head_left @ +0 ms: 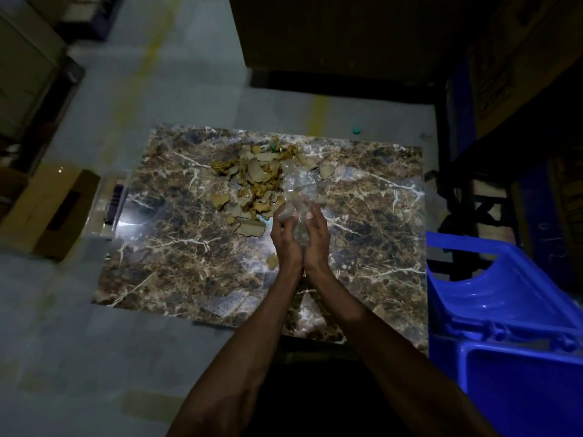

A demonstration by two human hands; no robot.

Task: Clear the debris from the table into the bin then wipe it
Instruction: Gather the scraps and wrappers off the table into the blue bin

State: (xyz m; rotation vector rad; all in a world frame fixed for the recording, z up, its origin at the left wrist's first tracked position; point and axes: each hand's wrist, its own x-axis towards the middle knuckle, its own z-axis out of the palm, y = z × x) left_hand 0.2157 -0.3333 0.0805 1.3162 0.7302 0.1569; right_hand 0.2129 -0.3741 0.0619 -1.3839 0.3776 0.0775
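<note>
Clear plastic (298, 197): pressed between left hand (285, 236) and right hand (317, 236), fingers curled round it, frame centre.
Bin (504, 310): lower right, nearer right hand.
Debris (252, 175): beyond the fingers, on tabletop (176, 247).

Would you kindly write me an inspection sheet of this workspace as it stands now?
Surface: marble-patterned table, glossy, with a bright light glare near its left edge.
Job's things: debris, torn cardboard scraps piled at the far centre, a few loose pieces nearer; clear plastic crumpled at the pile's right side; blue bin beside the table's right edge.
Clutter: cardboard box on the floor, left of the table; small green item on the floor beyond it.
Grippers: left hand and right hand together, fingers on the plastic's near end.
Cables: nothing seen.
Surroundings: dim room, grey floor with yellow lines, dark stacked goods behind and right.
</note>
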